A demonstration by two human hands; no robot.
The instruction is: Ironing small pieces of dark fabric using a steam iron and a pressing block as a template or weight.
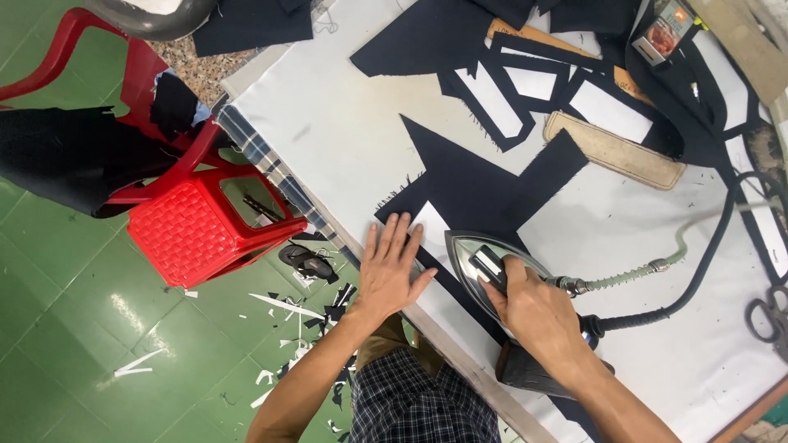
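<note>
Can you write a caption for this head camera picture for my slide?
Right hand grips a steam iron on dark fabric while the left hand lies flat beside it.

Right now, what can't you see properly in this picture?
Head view:
- Soleplate of the steam iron: faces down, hidden by its own body.
- Iron handle: covered by the right hand.
- Dark fabric piece: partly under the iron and the left hand.
- Scissors: cut off by the right edge.
- Red plastic chair: cut off at the left edge.
</note>
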